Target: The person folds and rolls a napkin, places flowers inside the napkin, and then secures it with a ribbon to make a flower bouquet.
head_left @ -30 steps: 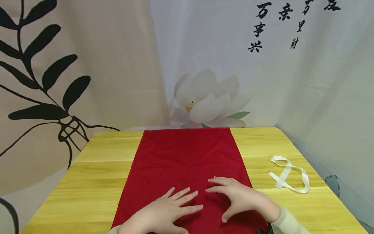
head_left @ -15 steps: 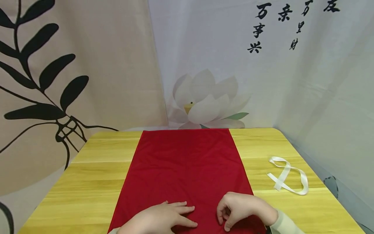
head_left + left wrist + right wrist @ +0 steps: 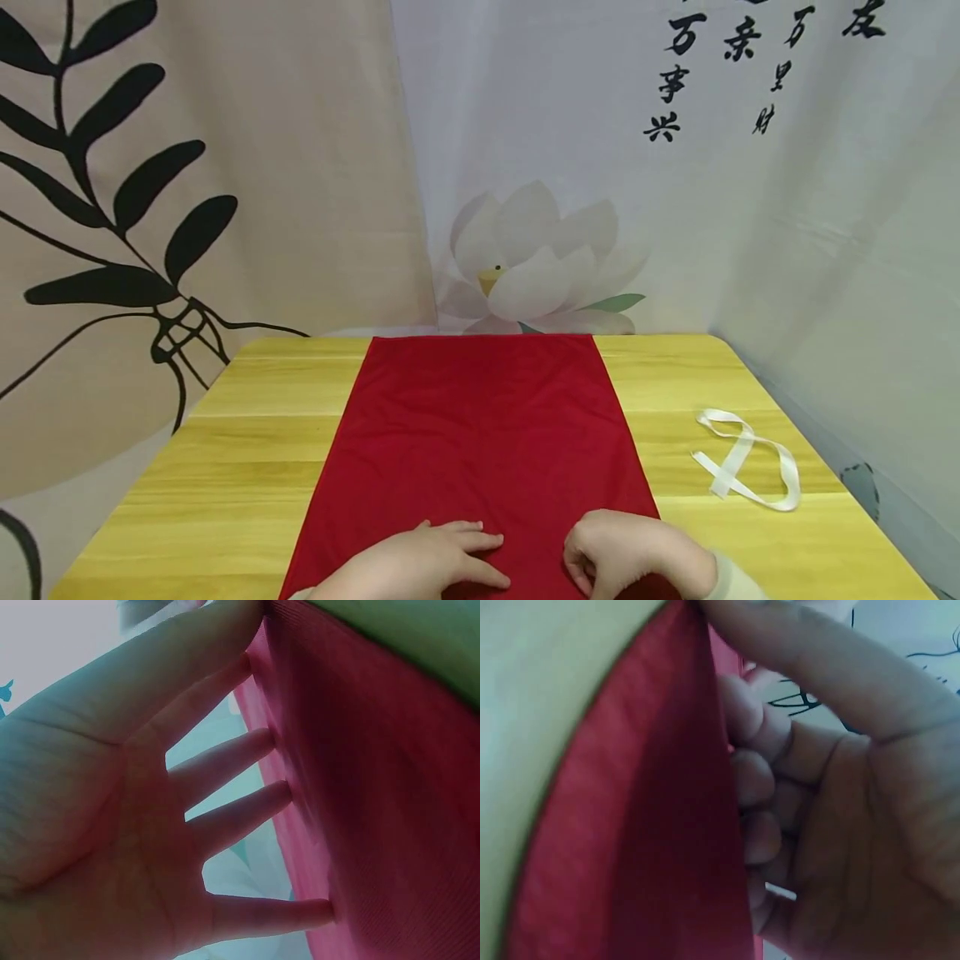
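Observation:
A large red cloth (image 3: 480, 417) lies flat over the table. My left hand (image 3: 420, 560) rests on it, low and left of the middle, fingers spread. The left wrist view shows straight fingers (image 3: 232, 817) with their tips touching the cloth (image 3: 390, 795). To the right, my right hand (image 3: 630, 550) is at the cloth with curled fingers, pinching it. In the right wrist view the thumb (image 3: 810, 645) reaches down to the cloth (image 3: 660, 795), and the curled fingertips (image 3: 761, 836) sit at a sharp ridge in it. The thumb's very tip is out of frame.
On the right of the yellow wood table (image 3: 225, 467) lies a loop of white ribbon (image 3: 783, 471). A printed curtain (image 3: 315, 167) with a plant, a lotus and characters hangs behind the table's far edge.
Both hands have come down and nearer to the body. My right fingers, spread a second ago, have curled in toward the thumb. The cloth and ribbon lie as before.

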`<state>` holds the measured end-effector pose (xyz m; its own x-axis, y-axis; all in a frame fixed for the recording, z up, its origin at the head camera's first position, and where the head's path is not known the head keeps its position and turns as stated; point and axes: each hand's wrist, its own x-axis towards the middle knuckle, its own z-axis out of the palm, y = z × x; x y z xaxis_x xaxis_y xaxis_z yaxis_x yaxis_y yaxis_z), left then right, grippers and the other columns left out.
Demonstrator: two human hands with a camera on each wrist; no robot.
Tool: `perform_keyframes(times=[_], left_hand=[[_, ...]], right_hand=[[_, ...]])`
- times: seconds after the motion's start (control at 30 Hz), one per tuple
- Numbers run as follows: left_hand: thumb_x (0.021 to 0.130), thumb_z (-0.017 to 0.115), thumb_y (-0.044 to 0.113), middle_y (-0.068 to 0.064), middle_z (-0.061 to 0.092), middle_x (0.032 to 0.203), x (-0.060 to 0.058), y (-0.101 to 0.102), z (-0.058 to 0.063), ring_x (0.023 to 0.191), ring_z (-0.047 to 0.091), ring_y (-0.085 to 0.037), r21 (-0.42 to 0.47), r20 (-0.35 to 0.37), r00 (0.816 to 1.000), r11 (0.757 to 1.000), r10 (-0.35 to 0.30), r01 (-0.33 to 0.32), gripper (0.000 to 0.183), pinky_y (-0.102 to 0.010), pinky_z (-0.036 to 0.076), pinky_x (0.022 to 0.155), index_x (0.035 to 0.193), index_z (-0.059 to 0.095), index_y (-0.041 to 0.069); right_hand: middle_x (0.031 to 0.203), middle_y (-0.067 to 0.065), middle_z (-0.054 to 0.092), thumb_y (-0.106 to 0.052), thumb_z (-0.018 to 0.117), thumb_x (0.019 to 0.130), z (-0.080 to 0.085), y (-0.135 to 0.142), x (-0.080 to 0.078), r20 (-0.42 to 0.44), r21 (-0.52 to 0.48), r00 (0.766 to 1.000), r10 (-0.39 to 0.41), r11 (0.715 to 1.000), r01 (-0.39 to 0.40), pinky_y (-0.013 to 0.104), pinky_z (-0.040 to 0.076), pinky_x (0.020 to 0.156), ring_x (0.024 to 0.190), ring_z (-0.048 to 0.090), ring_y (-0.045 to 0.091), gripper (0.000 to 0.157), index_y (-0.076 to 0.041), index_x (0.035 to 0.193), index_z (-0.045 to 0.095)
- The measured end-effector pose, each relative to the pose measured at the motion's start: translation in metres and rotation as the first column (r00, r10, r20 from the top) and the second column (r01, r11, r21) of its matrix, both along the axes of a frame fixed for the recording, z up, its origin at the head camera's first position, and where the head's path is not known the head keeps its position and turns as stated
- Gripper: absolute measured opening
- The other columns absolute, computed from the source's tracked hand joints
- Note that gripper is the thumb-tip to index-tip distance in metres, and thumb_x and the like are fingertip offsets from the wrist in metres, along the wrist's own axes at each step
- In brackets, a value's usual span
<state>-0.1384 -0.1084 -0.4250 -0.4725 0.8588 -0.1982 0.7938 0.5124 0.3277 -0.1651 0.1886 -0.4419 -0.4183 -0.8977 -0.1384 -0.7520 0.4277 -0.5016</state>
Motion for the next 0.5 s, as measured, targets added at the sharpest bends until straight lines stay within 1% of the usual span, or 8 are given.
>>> perform_keyframes(times=[0.07,0.23,0.37,0.5], left_hand=[[0.09,0.066,0.044,0.014,0.045,0.142,0.0017,-0.0006,-0.0012,0.132,0.042,-0.016,0.01,-0.004,1.0,1.0,-0.002,0.002,0.045,-0.052,0.05,0.085,0.133,0.055,0.045],[0.091,0.063,0.047,0.014,0.045,0.143,0.0034,-0.0014,-0.002,0.132,0.041,-0.018,0.023,-0.008,1.0,1.0,0.005,-0.005,0.044,-0.054,0.049,0.085,0.134,0.054,0.045],[0.09,0.064,0.048,0.014,0.045,0.143,0.0034,-0.0016,-0.0007,0.133,0.041,-0.018,0.029,0.004,1.0,0.999,0.013,-0.013,0.044,-0.055,0.049,0.085,0.133,0.054,0.046],[0.09,0.066,0.046,0.015,0.045,0.143,0.0024,-0.0014,0.002,0.133,0.041,-0.016,0.029,0.027,1.0,1.0,0.013,-0.013,0.045,-0.054,0.049,0.086,0.133,0.055,0.045]], right_hand=[[0.051,-0.026,0.04,-0.009,0.079,0.063,0.0001,-0.0012,0.0042,-0.043,0.016,0.999,-0.018,1.0,0.018,0.009,0.03,0.043,0.048,0.033,-0.013,0.027,-0.022,0.054,0.057],[0.049,-0.026,0.036,-0.004,0.073,0.057,0.0016,-0.0032,0.0096,-0.09,0.056,0.994,-0.065,0.996,0.071,0.012,0.027,0.042,0.047,0.033,-0.008,0.03,-0.024,0.052,0.052],[0.049,-0.026,0.036,-0.003,0.073,0.057,0.0028,-0.0044,0.0092,-0.094,0.065,0.993,-0.074,0.995,0.08,0.012,0.027,0.043,0.047,0.033,-0.007,0.029,-0.024,0.053,0.052],[0.049,-0.026,0.037,-0.005,0.075,0.061,0.002,-0.004,0.0087,-0.069,0.054,0.994,-0.082,0.995,0.086,0.012,0.029,0.044,0.048,0.035,-0.008,0.029,-0.025,0.055,0.054]])
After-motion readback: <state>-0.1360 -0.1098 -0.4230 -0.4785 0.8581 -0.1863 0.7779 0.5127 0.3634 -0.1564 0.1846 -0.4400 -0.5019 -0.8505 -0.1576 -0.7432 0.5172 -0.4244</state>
